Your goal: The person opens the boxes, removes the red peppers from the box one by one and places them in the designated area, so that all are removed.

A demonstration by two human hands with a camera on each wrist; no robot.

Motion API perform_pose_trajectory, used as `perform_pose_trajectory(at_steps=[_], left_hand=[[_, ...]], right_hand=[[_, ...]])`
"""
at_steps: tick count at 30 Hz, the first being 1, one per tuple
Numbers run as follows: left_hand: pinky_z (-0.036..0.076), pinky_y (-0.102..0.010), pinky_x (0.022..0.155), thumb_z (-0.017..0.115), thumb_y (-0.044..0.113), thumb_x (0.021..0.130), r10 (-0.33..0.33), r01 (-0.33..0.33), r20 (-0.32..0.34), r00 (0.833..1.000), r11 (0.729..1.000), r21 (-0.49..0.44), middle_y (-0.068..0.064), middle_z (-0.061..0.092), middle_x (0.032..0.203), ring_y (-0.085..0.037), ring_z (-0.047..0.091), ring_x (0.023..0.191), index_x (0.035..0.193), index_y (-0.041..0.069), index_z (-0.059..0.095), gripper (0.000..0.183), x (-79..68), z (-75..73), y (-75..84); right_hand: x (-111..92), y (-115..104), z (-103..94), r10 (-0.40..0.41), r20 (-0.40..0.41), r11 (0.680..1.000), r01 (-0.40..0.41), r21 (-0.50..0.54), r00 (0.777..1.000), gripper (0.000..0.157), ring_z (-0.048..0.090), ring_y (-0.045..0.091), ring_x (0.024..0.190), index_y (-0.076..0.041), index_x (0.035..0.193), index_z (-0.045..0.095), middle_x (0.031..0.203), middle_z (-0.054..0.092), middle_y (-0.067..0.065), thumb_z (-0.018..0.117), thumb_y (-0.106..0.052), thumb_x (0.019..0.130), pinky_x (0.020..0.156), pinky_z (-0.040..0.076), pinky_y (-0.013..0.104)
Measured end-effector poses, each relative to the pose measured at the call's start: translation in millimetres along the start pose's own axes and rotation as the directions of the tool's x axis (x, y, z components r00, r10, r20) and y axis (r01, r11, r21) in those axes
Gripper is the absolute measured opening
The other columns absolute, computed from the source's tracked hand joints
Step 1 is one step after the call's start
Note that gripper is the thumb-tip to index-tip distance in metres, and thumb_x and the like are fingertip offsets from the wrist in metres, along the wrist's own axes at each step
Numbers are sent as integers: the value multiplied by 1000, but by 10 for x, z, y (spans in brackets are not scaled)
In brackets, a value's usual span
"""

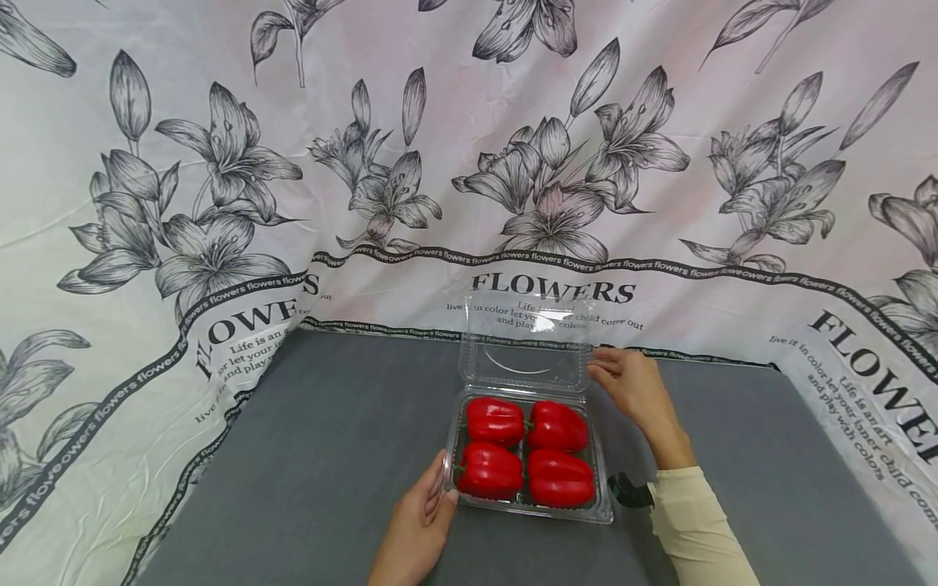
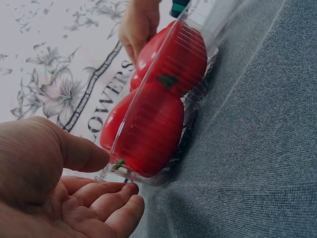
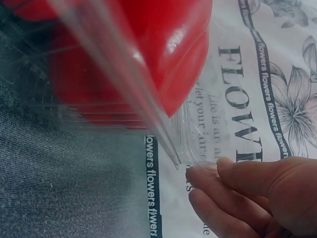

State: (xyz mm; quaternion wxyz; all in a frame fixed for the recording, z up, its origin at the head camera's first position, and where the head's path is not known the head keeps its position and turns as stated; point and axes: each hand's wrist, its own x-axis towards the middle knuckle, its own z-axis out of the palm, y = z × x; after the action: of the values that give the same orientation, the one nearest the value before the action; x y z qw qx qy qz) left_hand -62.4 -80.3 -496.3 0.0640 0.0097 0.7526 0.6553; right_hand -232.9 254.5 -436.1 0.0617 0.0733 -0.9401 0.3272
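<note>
Several red bell peppers (image 1: 560,478) sit in two rows inside a clear plastic clamshell container (image 1: 605,511). Its hinged lid (image 1: 523,358) stands raised at the back. My left hand (image 1: 418,521) holds the container's rim at the left side, the rim between thumb and fingers in the left wrist view, where two peppers (image 2: 148,131) show through the wall. On the right, my right hand (image 1: 636,392) pinches the lid's right edge. In the right wrist view, the thumb and fingertips (image 3: 229,166) meet at that clear edge.
A grey cloth (image 1: 352,423) covers the table under the container. Behind and at both sides hangs a white floral curtain (image 1: 396,293) with printed lettering. A dark strap (image 1: 630,491) sits at the right wrist, by the cream sleeve (image 1: 696,521).
</note>
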Motion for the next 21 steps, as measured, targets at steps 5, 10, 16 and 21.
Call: perform_pose_trajectory(at_steps=[5, 10, 16, 21], left_hand=[[46, -45, 110, 65, 11, 106, 6, -6, -3, 1000, 1000, 8, -27, 40, 162, -40, 43, 147, 160, -6, 36, 64, 4, -3, -12], [45, -45, 110, 65, 11, 106, 9, -9, -3, 1000, 1000, 7, -27, 41, 161, -40, 44, 147, 160, -7, 36, 64, 2, -2, -8], [45, -45, 110, 65, 12, 105, -1, 1, -8, 1000, 1000, 9, -27, 41, 161, -40, 44, 147, 160, -7, 37, 64, -4, 0, 3], [45, -45, 110, 66, 13, 105, -7, 7, -11, 1000, 1000, 16, -27, 41, 161, -40, 43, 147, 160, -6, 37, 64, -7, 4, 5]], right_hand=[[22, 26, -2, -22, -1, 1000, 22, -10, 1000, 40, 75, 39, 109, 7, 137, 66, 121, 75, 23, 71, -15, 103, 88, 62, 56], [44, 53, 4, -25, 6, 1000, 25, -6, 1000, 39, 76, 39, 106, 8, 135, 67, 116, 76, 23, 71, -15, 103, 86, 62, 54], [59, 77, 29, -16, 11, 1000, 16, -10, 1000, 40, 74, 41, 109, 8, 133, 68, 115, 75, 24, 72, -17, 102, 89, 61, 57], [63, 91, 45, -4, 33, 1000, 4, -14, 999, 41, 74, 42, 110, 8, 134, 67, 118, 74, 25, 70, -18, 103, 88, 61, 57]])
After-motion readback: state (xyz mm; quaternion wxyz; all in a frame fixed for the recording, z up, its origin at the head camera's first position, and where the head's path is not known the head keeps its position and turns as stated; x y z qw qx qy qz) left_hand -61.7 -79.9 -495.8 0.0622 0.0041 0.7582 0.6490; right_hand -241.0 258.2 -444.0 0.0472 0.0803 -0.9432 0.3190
